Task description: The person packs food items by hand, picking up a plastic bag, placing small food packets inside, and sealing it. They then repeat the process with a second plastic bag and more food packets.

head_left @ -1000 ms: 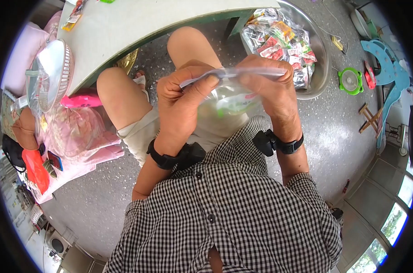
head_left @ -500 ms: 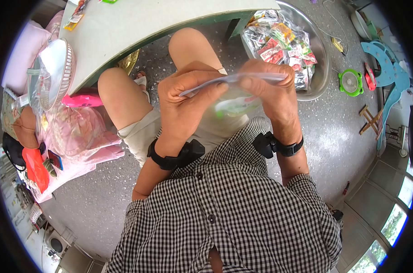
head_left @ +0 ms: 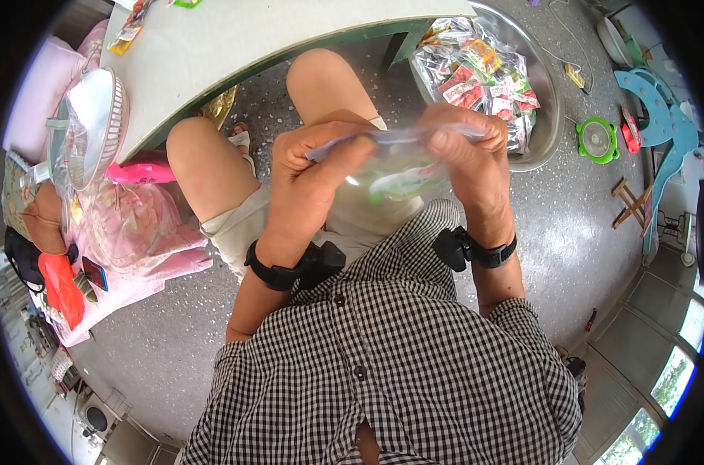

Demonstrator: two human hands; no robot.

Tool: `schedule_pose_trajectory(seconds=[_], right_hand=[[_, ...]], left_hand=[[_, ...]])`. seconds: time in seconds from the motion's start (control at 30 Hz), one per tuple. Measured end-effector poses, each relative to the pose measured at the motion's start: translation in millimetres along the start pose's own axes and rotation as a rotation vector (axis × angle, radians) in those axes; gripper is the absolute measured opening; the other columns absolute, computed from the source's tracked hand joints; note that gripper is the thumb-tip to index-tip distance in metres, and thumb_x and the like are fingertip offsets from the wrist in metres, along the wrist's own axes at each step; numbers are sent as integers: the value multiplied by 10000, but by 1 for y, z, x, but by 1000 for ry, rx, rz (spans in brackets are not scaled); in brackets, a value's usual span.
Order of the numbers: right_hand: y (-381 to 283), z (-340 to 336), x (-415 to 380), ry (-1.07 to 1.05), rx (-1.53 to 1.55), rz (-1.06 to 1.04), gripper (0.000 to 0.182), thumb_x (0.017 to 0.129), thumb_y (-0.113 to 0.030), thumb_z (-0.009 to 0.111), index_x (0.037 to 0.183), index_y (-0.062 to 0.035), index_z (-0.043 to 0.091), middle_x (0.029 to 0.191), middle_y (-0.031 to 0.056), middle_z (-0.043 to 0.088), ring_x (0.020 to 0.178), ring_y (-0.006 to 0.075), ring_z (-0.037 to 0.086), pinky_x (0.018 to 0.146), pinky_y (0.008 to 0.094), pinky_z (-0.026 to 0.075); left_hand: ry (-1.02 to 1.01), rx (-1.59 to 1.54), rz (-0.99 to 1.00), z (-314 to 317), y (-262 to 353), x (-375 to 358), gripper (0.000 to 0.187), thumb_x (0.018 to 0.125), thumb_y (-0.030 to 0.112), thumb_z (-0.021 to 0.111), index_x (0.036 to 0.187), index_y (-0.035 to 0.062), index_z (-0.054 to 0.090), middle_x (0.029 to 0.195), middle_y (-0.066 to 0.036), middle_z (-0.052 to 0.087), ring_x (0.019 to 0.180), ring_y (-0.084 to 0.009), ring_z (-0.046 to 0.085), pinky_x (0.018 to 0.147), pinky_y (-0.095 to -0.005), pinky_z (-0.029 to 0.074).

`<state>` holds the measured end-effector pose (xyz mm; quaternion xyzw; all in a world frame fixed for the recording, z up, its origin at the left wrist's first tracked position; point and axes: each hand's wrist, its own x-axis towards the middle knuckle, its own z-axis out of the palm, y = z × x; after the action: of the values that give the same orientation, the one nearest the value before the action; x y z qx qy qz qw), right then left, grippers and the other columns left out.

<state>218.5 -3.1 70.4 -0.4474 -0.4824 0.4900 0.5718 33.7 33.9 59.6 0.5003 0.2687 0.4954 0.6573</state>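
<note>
Between my hands is a clear plastic zip bag (head_left: 395, 167) with a green and white print or packet showing through it. My left hand (head_left: 309, 167) pinches its top edge at the left, thumb along the strip. At the other end my right hand (head_left: 468, 155) grips the same edge between thumb and fingers. The bag's body hangs above my lap, over the beige shorts (head_left: 247, 225). Black straps with small devices circle both wrists.
A metal basin (head_left: 555, 116) full of shiny snack packets (head_left: 484, 77) stands on the floor at right. The white table (head_left: 251, 35) lies ahead, with packets on it. At left are a plastic basket (head_left: 119, 116) and pink floral cloth (head_left: 131, 225). A green round object (head_left: 598, 141) lies far right.
The bag's top edge has tilted and spread, so more of its clear side shows. My hands have moved slightly apart and stay on the edge.
</note>
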Motion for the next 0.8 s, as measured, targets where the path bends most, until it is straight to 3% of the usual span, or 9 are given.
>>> schedule_pose_trajectory(seconds=[0.3,0.6,0.8], right_hand=[[-1,0,-4,14,31,79,270,881,-262,623,888,-4,700,789,72,692,710,122,638,643,253,516],[3,-6,-6,-59,60,19,447,942,-380,493,978,23,682,921,124,689,855,171,642,808,285,489],[16,-21,-3,24,82,-52,240,876,-212,626,834,20,670,821,85,650,757,142,586,738,281,469]], left_hand=[[51,-199,23,-16,-5,-3,105,812,17,651,873,-67,671,822,-83,652,734,-113,583,687,-235,452],[-63,-134,37,-24,-10,-1,145,851,58,619,874,-77,666,842,-103,663,728,-123,586,688,-239,456],[-83,-130,40,-28,-13,-1,153,853,63,616,868,-82,661,840,-106,660,724,-120,582,677,-236,451]])
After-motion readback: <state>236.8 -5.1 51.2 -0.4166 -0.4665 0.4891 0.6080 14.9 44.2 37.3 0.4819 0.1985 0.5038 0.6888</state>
